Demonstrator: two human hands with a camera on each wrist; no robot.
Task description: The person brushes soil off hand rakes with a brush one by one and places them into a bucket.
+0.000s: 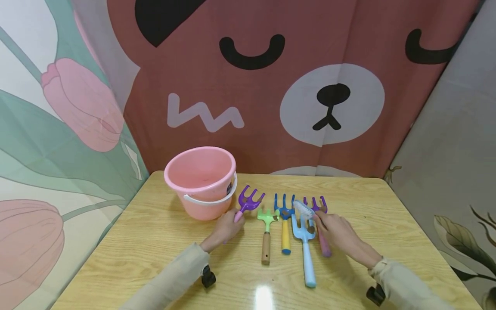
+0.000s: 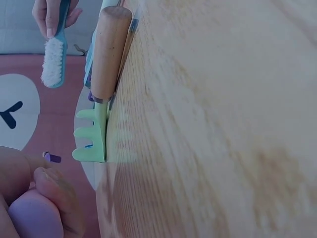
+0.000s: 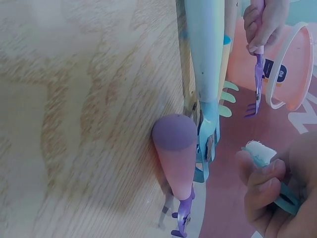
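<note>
My left hand (image 1: 227, 225) grips the pink handle of a small purple garden rake (image 1: 249, 201), its prongs raised beside the bucket. In my right hand (image 1: 338, 231) is a scrubbing brush (image 1: 304, 209); the left wrist view shows its white bristles (image 2: 52, 62) and teal handle. Below the brush lies a light blue hand fork (image 1: 308, 263) with a brown spot near its prongs. A second purple rake (image 1: 323, 242) with a pink handle lies partly behind the right hand. Further left are a blue rake (image 1: 286, 234) with a yellow handle and a green rake (image 1: 266, 247) with a wooden handle.
A pink bucket (image 1: 199, 189) with a white handle (image 1: 209, 202) stands at the back left of the wooden table (image 1: 128, 258). A bear-print curtain (image 1: 255, 90) hangs right behind the table's far edge. Patterned cloths hang at both sides.
</note>
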